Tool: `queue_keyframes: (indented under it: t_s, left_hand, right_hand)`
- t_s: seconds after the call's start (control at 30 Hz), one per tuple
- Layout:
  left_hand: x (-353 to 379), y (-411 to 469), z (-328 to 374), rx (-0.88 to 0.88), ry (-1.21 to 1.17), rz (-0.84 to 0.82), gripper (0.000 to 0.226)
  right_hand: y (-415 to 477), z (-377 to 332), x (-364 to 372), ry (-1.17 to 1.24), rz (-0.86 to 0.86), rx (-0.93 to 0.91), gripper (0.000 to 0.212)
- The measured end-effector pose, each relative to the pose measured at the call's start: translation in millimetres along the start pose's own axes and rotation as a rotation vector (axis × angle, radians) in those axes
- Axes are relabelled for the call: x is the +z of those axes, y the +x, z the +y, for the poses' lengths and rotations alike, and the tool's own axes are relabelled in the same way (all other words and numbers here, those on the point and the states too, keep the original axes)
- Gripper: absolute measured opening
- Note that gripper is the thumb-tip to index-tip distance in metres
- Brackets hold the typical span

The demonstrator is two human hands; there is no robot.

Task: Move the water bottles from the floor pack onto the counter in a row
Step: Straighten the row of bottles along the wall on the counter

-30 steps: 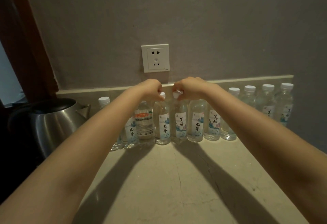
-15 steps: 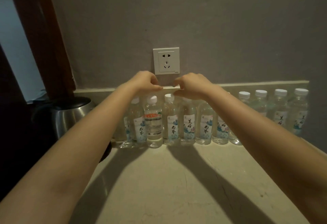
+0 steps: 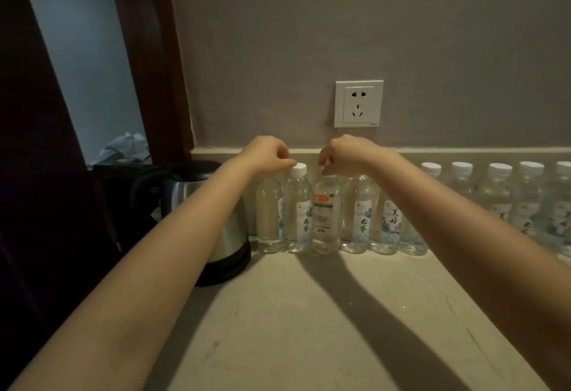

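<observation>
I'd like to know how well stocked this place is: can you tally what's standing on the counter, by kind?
Clear plastic water bottles with blue-and-white labels: 10
Clear plastic bottle with an orange-and-grey label: 1
Stainless steel electric kettle: 1
Total: 12 in view; the right forearm partly covers some bottles.

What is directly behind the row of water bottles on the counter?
A low pale ledge along the grey wall, with a white socket above it. The bottles hide where the ledge meets the counter.

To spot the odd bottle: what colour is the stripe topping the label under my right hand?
Orange-red stripe, clearest in head view.
</observation>
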State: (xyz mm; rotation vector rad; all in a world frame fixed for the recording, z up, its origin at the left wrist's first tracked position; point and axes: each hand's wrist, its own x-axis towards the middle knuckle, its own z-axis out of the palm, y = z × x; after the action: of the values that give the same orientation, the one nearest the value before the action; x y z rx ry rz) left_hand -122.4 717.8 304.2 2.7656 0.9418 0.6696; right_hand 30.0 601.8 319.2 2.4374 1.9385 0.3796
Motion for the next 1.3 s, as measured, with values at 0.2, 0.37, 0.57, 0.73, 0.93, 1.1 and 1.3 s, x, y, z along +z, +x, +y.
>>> queue_keyframes:
  t_s: [0.2, 0.37, 0.57, 0.73, 0.93, 1.1, 1.3]
  left_hand:
    - [14, 12, 7, 0.131, 0.157, -0.038, 0.035]
    - [14, 16, 11, 0.173, 0.224, -0.069, 0.036]
    - [12, 23, 6, 0.189, 0.174, -0.149, 0.035]
    - [11, 27, 0, 0.171, 0.109, -0.185, 0.027]
    - [14, 29, 9, 0.103, 0.190, -0.134, 0.035]
    - [10, 28, 9, 0.136, 0.146, -0.197, 0.030]
    - [15, 30, 4, 0.121, 0.107, -0.185, 0.036]
  right_hand:
    - [8, -5, -3, 0.027, -0.108, 0.098, 0.033]
    - [6, -3, 0, 0.033, -0.095, 0.125, 0.029]
    - [3, -1, 2, -0.099, -0.043, 0.121, 0.043]
    - [-1, -1, 1, -0.114, -0.030, 0.103, 0.044]
    - [4, 4, -5, 0.064, -0.113, 0.071, 0.036]
    - [6, 4, 0, -0.086, -0.064, 0.099, 0.039]
    - [6, 10, -2, 0.075, -0.077, 0.079, 0.041]
